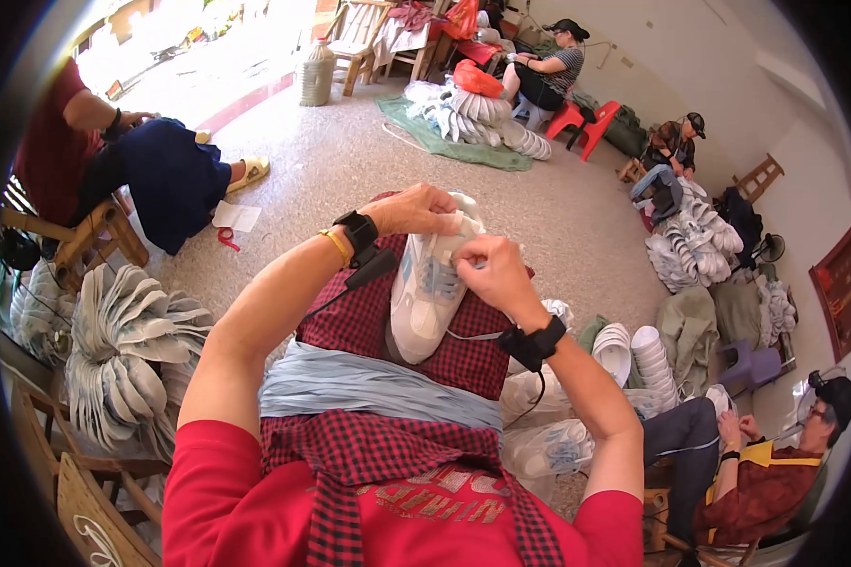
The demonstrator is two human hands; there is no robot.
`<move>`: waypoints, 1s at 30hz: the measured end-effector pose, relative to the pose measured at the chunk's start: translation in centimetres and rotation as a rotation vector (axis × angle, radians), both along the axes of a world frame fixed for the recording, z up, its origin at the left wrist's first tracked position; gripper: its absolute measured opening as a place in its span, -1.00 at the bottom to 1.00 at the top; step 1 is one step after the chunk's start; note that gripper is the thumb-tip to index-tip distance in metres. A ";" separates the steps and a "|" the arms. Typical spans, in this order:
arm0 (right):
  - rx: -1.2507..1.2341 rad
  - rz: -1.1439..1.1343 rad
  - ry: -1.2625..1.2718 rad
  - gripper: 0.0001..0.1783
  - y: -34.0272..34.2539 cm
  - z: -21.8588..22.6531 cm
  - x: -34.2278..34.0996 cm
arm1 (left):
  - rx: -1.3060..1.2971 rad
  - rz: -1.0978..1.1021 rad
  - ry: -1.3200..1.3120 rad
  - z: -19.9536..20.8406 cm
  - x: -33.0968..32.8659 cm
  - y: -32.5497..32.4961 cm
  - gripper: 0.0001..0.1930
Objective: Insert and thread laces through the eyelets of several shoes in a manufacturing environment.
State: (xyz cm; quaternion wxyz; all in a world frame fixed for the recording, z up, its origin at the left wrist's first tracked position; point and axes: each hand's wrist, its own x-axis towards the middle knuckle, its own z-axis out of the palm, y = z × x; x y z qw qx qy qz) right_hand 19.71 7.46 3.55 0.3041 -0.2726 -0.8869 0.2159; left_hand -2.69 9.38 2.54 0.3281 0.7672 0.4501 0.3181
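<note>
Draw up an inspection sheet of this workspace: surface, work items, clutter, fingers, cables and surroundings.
Surface: red-and-black checked cloth over the lap.
Work items: pale shoe on the cloth, toe toward the wearer; light-blue strips across the lap.
Clutter: fanned stack of pale pieces at left; other shoes at right.
Fingers: left fingers and right fingers at the shoe's upper; exact grip too small to tell.
Cables: left-wrist black cable; right-wrist black cable.
Surroundings: speckled floor; other people seated around; red chairs.

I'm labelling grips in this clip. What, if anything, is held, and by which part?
A white-and-blue sneaker: the left hand grips it near the ankle opening; the right hand is beside the lacing, its exact grip hidden.
</note>
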 end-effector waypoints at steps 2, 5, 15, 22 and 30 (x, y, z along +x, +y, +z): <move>-0.050 -0.015 0.002 -0.87 0.0 0.4 0.3 | 0.016 0.011 -0.014 0.1 0.3 -0.3 -0.57; 0.034 -0.075 -0.057 -0.89 -0.6 0.2 -0.5 | 0.048 0.016 -0.023 0.0 0.2 -0.4 -0.57; 0.334 -0.128 -0.088 -0.81 -1.6 -0.5 -1.4 | 0.308 0.119 -0.109 -0.5 0.4 -1.7 -0.57; -0.114 -0.163 0.151 -0.82 -1.6 -0.6 -1.2 | 0.572 0.122 0.038 -0.5 -0.1 -5.5 -0.76; 0.123 -0.162 0.018 -0.73 -1.8 -1.1 -1.1 | 0.530 0.213 0.319 0.4 2.3 -7.7 -0.92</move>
